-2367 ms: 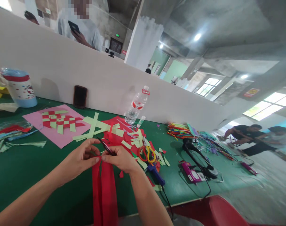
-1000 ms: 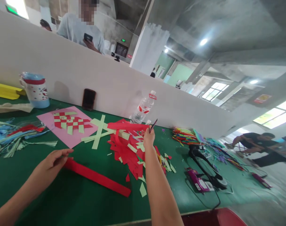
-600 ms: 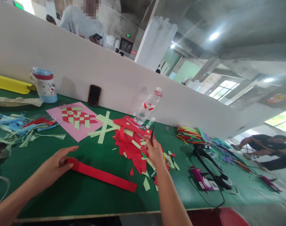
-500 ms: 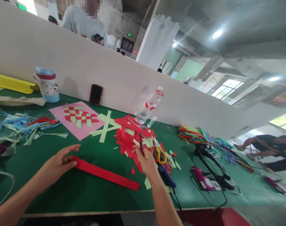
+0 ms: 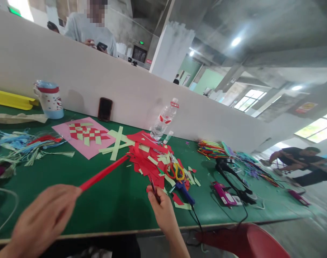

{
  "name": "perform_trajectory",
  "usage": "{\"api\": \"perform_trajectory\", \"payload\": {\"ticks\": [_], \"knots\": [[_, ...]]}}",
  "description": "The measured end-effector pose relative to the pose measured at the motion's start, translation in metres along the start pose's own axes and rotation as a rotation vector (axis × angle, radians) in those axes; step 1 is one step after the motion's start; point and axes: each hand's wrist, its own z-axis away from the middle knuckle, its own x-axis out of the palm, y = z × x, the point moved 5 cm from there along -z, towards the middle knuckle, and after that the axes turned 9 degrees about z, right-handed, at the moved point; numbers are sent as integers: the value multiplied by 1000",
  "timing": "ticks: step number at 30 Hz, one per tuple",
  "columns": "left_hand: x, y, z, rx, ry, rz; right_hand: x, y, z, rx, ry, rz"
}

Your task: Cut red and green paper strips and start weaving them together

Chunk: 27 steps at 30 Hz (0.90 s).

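Observation:
My left hand [image 5: 46,211], slightly blurred, is closed on the near end of a red paper strip [image 5: 104,172]. The strip slants up and away over the green tabletop, its far end by the heap of red paper pieces [image 5: 143,166]. In my right hand [image 5: 162,206] is a slender dark pen-like tool [image 5: 153,188], its tip pointing up and away; its exact kind is unclear. Scissors with red and yellow handles [image 5: 179,172] lie just beyond that hand, beside a blue glue gun [image 5: 186,192]. Pale green strips [image 5: 116,143] lie crossed past the red strip.
Woven red and green paper [image 5: 85,133] rests on a pink sheet [image 5: 89,152]. A water bottle [image 5: 163,122], glue stick [image 5: 168,137], phone [image 5: 105,109] and cup [image 5: 49,100] line the partition. Tassels [image 5: 26,143] lie left. Right are colourful stems [image 5: 213,148] and a black strap [image 5: 233,177].
My left hand has taken hold of the red strip and lifted it, swinging its far end away. My right hand, still holding the dark tool, has come nearer me.

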Motion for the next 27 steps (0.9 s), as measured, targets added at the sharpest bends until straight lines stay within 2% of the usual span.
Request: {"api": "perform_trajectory", "payload": {"ticks": [1,2,4,7,11,14,19,23,27], "knots": [[10,13,12,225,-120,-38,4,2,4,-25,-7,60],[23,21,24,350,-256,-78,7,4,7,-43,-15,110],[39,28,40,366,-348,-137,13,7,11,-58,-21,183],[51,30,52,307,-459,-159,19,7,11,-85,-19,312],[36,10,50,134,-439,-95,26,5,7,-111,-24,458],[33,-9,43,85,-479,-96,33,4,1,-131,-30,524],[63,-25,38,71,-708,-156,37,0,-10,-148,-11,589],[81,-30,39,39,-745,-189,32,-8,-9,-146,35,603],[84,-37,45,-8,-753,-221,43,-31,4,-220,11,543]]}}
